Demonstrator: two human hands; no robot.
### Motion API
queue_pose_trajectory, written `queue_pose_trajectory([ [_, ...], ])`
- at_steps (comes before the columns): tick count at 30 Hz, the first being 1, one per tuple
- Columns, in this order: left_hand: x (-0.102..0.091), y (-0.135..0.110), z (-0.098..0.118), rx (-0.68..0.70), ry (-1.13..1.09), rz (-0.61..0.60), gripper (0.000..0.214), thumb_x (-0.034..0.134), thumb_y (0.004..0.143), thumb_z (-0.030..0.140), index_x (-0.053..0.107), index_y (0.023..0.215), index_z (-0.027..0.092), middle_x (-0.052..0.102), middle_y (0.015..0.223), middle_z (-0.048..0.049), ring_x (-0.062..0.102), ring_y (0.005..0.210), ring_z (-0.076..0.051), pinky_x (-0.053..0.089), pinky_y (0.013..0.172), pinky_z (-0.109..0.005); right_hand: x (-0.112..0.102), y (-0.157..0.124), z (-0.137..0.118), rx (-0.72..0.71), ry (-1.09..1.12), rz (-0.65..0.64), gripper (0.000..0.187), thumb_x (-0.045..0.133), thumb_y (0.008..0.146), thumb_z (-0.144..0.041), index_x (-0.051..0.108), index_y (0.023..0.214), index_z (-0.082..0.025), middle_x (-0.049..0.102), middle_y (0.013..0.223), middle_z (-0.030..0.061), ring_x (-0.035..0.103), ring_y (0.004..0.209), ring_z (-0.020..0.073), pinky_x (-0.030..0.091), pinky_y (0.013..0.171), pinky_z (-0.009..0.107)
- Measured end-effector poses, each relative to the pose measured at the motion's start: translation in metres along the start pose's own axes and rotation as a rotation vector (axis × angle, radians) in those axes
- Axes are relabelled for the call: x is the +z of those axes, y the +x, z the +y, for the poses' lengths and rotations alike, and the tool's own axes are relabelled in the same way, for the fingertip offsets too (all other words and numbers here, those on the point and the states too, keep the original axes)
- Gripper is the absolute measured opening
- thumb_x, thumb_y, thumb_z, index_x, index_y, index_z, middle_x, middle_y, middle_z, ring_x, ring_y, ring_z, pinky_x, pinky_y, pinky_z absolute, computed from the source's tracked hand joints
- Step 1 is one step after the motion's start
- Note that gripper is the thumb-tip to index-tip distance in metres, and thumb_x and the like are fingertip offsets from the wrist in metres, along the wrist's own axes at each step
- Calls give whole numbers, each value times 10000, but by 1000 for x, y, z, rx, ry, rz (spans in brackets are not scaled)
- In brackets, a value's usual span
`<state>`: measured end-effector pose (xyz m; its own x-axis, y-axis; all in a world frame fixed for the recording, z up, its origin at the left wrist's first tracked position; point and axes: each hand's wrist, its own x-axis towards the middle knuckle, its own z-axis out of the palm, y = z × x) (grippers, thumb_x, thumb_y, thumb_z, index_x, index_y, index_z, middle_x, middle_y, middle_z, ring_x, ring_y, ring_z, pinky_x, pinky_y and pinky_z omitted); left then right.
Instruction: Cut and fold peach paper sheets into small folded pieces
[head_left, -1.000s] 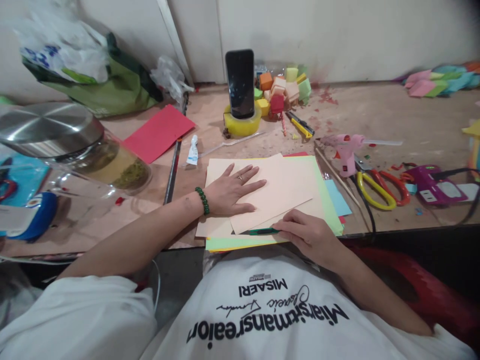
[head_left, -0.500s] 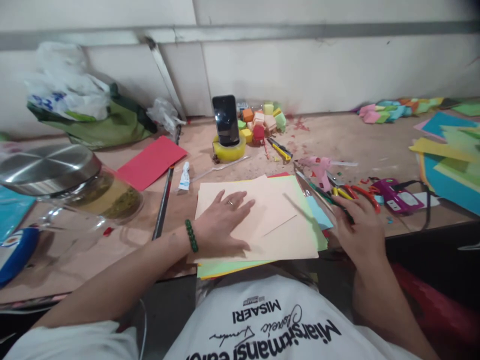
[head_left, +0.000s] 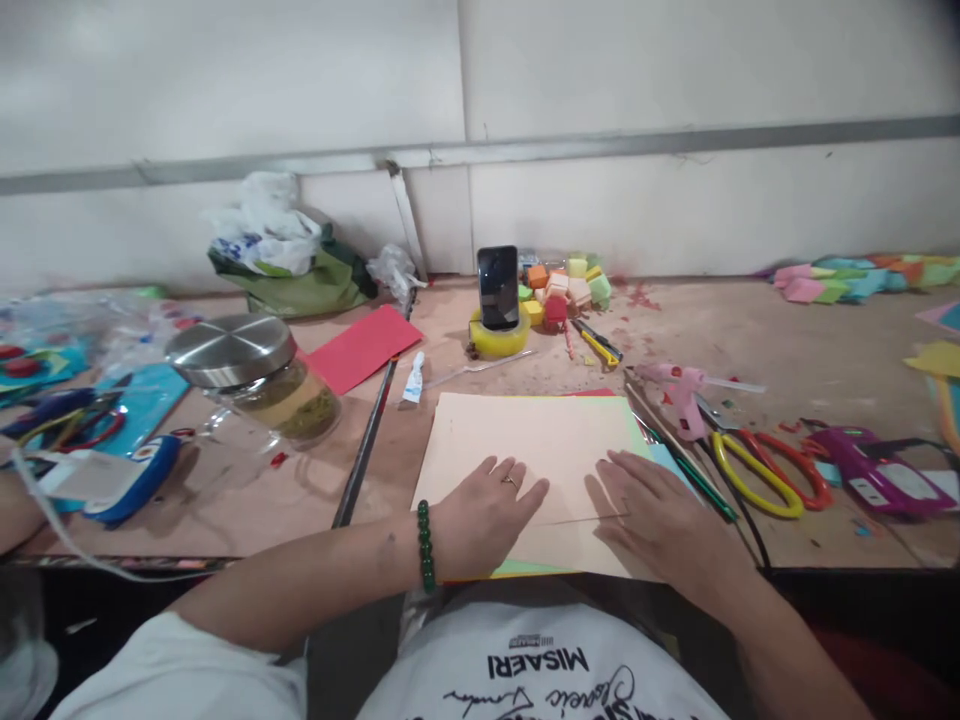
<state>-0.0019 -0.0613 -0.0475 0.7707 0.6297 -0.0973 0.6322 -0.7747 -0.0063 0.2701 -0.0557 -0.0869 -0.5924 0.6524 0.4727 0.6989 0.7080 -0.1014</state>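
Peach paper [head_left: 525, 435]: at front edge of the desk [head_left: 720, 315] | Left hand [head_left: 484, 515], right hand [head_left: 664, 515]: apart, laid flattish across it, clamping nothing | Likely light, bendable, crease-prone; hold opposite edges.

Pale peach paper [head_left: 536, 440]; plain red sheet [head_left: 366, 350]; pink glue gun [head_left: 685, 402].

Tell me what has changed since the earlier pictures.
The right hand carried the green tool rightward off the paper, let go of it, and returned to the paper. The left hand stayed on the paper; the phone still stands in the tape roll.
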Motion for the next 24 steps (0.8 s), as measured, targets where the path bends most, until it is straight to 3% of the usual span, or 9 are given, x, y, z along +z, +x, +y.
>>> queue_pose_trajectory([
  [2,1,1,1,-14,-36,20,494,467,907,227,424,1374,69,603,1221,-213,572,1138,-310,477,924,-436,5,4,-2,-34,-17,-7,333,502,977,-385,557,1236,-185,711,1120,123,677,1066,257,596,852,407],
  [5,-1,3,2,-51,-94,40,519,484,940,362,424,1369,76,626,1155,-173,588,1071,-295,497,861,-412,7,5,-2,-129,-87,32,197,493,979,-216,600,1138,-171,744,1008,99,711,942,220,593,800,350],
  [8,-6,6,4,-80,-96,13,494,526,931,408,481,1302,84,644,1093,-145,597,1015,-286,500,836,-405,2,7,-3,-220,-119,34,228,439,952,-71,628,1027,-173,744,897,76,710,821,194,573,749,318],
  [13,-6,13,5,-87,-62,-19,151,527,903,166,602,1008,89,668,995,-143,627,929,-266,506,799,-390,-7,16,-9,-177,-43,9,200,469,941,-87,635,896,-190,714,760,45,679,690,171,532,625,281],
  [17,-4,11,-1,-75,-92,25,109,510,876,76,602,911,121,678,920,-121,646,864,-237,510,762,-370,-11,24,-13,-120,40,53,186,501,930,-116,646,866,-214,716,750,29,682,698,168,536,647,281],
  [21,-6,-1,-16,-61,-98,138,176,491,906,106,608,1025,164,690,1033,-106,638,997,-230,492,872,-393,-15,26,-5,-138,142,83,226,484,924,-102,662,1000,-219,751,887,46,712,807,180,580,697,292],
  [24,-7,-11,-22,-112,-52,164,213,499,904,106,620,1065,172,669,1173,-119,591,1145,-264,425,1021,-471,-18,25,0,-97,182,99,184,519,935,-137,669,962,-241,754,888,41,718,797,177,597,694,293],
])
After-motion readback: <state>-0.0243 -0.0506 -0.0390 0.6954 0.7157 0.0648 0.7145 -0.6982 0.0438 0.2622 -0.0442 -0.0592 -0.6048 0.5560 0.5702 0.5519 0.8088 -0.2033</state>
